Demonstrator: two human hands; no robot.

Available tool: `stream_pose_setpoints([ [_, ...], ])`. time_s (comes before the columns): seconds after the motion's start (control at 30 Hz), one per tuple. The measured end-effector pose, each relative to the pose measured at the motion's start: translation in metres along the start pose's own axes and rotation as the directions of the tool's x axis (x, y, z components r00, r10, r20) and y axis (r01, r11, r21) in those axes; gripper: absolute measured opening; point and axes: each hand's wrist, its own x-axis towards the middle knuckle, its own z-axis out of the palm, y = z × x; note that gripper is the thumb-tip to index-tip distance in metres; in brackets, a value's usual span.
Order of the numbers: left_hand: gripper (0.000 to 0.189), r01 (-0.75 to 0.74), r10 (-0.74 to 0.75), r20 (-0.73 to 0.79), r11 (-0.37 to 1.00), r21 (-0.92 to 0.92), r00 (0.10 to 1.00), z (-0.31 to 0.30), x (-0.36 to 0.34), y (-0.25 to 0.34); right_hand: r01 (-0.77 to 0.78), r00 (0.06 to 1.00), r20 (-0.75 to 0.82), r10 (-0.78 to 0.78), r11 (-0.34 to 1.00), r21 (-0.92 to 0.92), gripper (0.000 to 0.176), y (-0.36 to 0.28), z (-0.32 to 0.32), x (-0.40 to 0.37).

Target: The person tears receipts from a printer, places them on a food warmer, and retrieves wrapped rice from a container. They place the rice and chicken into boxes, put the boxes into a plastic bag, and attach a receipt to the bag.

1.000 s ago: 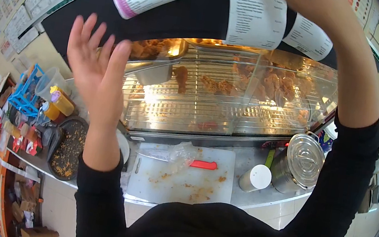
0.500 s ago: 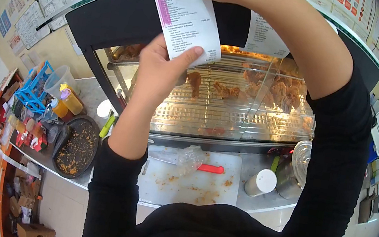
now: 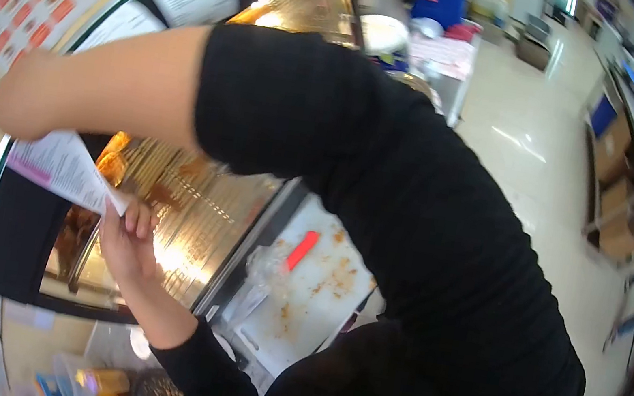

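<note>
The right hand (image 3: 19, 108) grips the top of a printed receipt (image 3: 63, 170), and the left hand (image 3: 126, 239) pinches its lower corner before a glass food warmer (image 3: 193, 204). Beside the warmer lies a crumb-strewn cutting board (image 3: 320, 289) bearing a red-handled knife (image 3: 301, 250).

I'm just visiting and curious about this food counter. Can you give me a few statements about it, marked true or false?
1. The left hand grips the lower edge of the paper slip. True.
2. The knife on the cutting board has a blue handle. False: the handle is red.
3. The person's sleeves are black. True.
4. The cutting board is spotless. False: crumbs lie scattered on it.
</note>
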Motion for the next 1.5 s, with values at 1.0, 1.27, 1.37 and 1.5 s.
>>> stream_pose_setpoints([
  [1.0,0.027,0.625,-0.706,0.673,0.632,0.459,0.220,0.462,-0.071,-0.435,0.202,0.952,-0.265,0.157,0.329,0.922,0.020,0.241,-0.304,-0.677],
  [1.27,0.019,0.641,-0.680,0.672,0.662,0.389,0.294,0.601,0.083,-0.570,-0.388,0.877,0.099,0.470,0.572,0.722,0.029,0.439,-0.281,-0.790],
  [1.37,0.019,0.558,-0.596,0.703,0.759,0.336,0.387,0.682,0.163,-0.618,-0.659,0.744,0.245,0.622,0.618,0.429,0.039,0.505,-0.291,-0.856],
  [1.5,0.016,0.421,-0.539,0.709,0.832,0.362,0.455,0.808,0.254,-0.675,-0.850,0.507,0.236,0.829,0.435,0.296,0.036,0.565,-0.322,-0.955],
])
